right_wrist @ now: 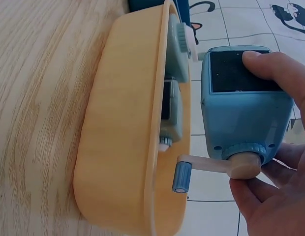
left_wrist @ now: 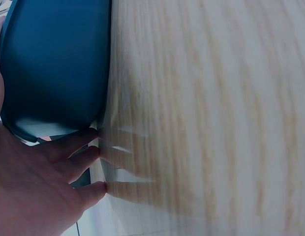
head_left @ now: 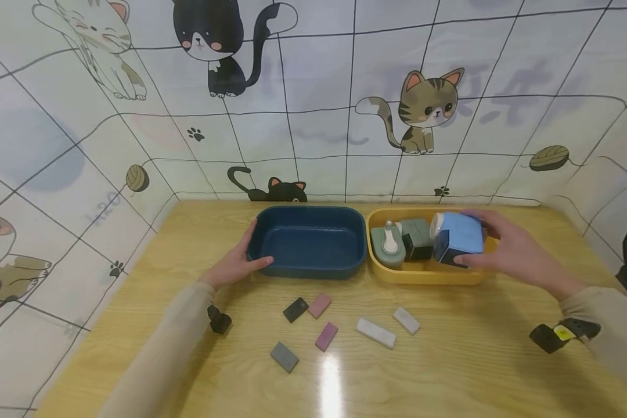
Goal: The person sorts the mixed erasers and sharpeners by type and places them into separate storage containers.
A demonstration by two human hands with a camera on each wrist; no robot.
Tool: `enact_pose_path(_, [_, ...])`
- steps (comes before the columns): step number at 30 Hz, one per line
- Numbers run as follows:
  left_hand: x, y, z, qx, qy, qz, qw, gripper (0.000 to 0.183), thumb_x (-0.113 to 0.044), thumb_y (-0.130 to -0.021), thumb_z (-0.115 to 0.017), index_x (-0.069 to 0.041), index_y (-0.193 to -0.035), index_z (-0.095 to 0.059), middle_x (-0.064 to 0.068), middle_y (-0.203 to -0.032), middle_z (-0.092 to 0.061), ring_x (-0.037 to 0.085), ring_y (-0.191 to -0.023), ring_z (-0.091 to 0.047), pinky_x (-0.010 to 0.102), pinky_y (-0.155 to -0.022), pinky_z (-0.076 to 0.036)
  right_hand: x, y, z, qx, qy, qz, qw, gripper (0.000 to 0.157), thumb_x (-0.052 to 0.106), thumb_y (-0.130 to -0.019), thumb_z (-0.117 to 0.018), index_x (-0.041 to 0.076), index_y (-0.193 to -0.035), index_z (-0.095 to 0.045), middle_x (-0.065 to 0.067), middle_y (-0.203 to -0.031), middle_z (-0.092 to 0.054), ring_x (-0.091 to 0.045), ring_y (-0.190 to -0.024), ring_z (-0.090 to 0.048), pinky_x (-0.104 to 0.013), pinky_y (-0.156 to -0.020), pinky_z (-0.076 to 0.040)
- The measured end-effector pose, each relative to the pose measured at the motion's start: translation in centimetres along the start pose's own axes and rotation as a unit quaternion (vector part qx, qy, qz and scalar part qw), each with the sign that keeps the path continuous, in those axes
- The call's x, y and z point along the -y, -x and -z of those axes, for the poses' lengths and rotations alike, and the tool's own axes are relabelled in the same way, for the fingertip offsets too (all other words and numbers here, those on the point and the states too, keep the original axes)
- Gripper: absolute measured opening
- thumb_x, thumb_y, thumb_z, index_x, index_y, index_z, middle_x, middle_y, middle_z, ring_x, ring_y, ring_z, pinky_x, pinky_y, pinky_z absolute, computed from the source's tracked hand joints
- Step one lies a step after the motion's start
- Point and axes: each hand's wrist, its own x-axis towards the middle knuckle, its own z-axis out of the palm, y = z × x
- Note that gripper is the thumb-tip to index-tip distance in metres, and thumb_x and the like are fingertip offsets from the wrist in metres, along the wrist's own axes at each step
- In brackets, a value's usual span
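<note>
My left hand [head_left: 237, 260] rests against the left end of a dark blue bin [head_left: 313, 270], its fingers spread and fairly straight in the left wrist view. My right hand [head_left: 507, 249] grips a blue hand-crank pencil sharpener [head_left: 462, 232] above the right part of a yellow bin [head_left: 428, 276]. In the right wrist view my thumb presses on its dark panel, and its crank [right_wrist: 204, 163] sticks out below with a blue knob. Two green sharpeners sit in the yellow bin: one with a pale crank [head_left: 389, 247], the other with a dark front [head_left: 417, 239].
Nearer on the wooden table [head_left: 449, 360] lie several small blocks that look like erasers: black [head_left: 295, 310], pink [head_left: 319, 305], purple-pink [head_left: 326, 336], grey [head_left: 284, 357] and two white, one long [head_left: 376, 332] and one short [head_left: 406, 320]. A cat-patterned backdrop [head_left: 324, 133] rises behind the bins.
</note>
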Motion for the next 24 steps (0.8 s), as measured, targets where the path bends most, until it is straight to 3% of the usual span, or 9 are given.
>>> enact_pose_path(7, [-0.2, -0.4, -0.2, 0.0, 0.013, 0.002, 0.9999, 0.101, -0.027, -0.091, -0.069, -0.021, -0.156, 0.008, 0.012, -0.16, 0.007, 0.038, -0.144, -0.002, 0.057, -0.111, -0.013, -1.4, -0.5, 0.8, 0.016, -0.006, -0.018, 1.0, 0.097, 0.028, -0.075, -0.085, 0.004, -0.149, -0.029, -0.031, -0.139, -0.035, -0.058, -0.118, -0.039, -0.072, -0.089, -0.033])
enact_pose_path(17, [-0.9, 0.0, 0.0, 0.004, 0.002, 0.005, 1.0, 0.1, -0.035, -0.092, -0.067, -0.022, -0.156, 0.008, 0.009, -0.161, 0.006, 0.037, -0.144, -0.004, 0.057, -0.112, -0.013, -3.6, -1.2, 1.1, 0.034, 0.01, 0.006, 0.999, 0.092, 0.02, -0.073, -0.086, -0.002, -0.144, -0.033, -0.03, -0.137, -0.035, -0.058, -0.12, -0.036, -0.071, -0.093, -0.031])
enact_pose_path(24, [-0.2, -0.3, -0.2, 0.004, -0.008, 0.003, 1.0, 0.101, -0.04, -0.091, -0.067, -0.024, -0.156, 0.008, 0.008, -0.161, 0.006, 0.036, -0.144, -0.004, 0.057, -0.112, -0.013, -4.2, -1.9, 0.8, 0.059, 0.027, 0.014, 0.998, 0.092, 0.023, -0.074, -0.085, -0.008, -0.142, -0.032, -0.032, -0.134, -0.036, -0.056, -0.119, -0.038, -0.069, -0.095, -0.032])
